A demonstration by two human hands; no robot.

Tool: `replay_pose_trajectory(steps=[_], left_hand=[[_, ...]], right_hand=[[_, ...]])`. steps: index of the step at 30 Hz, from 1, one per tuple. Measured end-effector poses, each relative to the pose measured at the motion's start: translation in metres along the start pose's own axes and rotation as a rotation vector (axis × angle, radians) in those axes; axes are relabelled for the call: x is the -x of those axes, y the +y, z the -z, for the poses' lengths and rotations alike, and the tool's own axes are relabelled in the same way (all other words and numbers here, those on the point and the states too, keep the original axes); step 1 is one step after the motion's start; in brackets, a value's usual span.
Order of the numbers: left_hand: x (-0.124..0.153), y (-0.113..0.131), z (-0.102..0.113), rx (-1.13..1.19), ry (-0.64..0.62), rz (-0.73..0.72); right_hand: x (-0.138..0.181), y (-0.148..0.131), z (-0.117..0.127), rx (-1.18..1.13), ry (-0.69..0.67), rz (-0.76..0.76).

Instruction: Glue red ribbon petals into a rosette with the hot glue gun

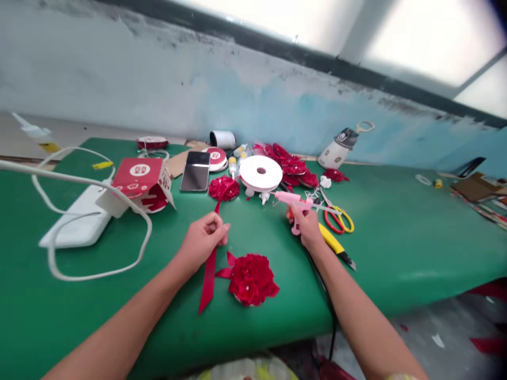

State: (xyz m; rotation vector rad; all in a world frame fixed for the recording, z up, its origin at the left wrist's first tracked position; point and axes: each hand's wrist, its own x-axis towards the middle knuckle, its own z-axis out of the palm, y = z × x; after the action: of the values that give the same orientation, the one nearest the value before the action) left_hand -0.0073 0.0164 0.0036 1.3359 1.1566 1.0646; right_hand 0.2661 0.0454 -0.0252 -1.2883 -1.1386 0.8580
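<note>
My left hand (206,236) is closed on a red ribbon (208,279), whose slanted end hangs down toward the near side of the table. The ribbon's other end runs up to a red fabric flower (224,188) farther back. Wrapped round the handle of a pink hot glue gun (288,197) is my right hand (306,224); the nozzle points left, toward a white ribbon spool (261,173). A clear glue stick sticks out of its rear. Between my forearms a larger red flower (253,279) with small pale beads lies on the green table (285,295).
Right of the glue gun lie scissors (344,219) and a yellow utility knife (332,240) with its blade showing. At left are a looped white cable (148,232), a white power bank (79,224), a red box (138,179) and a phone (195,171). Several red flowers (293,166) and a bottle (336,153) stand behind.
</note>
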Motion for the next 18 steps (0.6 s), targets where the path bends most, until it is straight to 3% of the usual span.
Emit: replay_pose_trajectory(steps=[6, 18], left_hand=[[-0.006, -0.003, 0.005, 0.033, -0.019, -0.032], [-0.008, -0.004, 0.003, 0.002, -0.125, 0.112]], right_hand=[[-0.003, 0.002, 0.004, -0.063, -0.052, -0.046], [0.002, -0.005, 0.015, -0.003, -0.269, -0.114]])
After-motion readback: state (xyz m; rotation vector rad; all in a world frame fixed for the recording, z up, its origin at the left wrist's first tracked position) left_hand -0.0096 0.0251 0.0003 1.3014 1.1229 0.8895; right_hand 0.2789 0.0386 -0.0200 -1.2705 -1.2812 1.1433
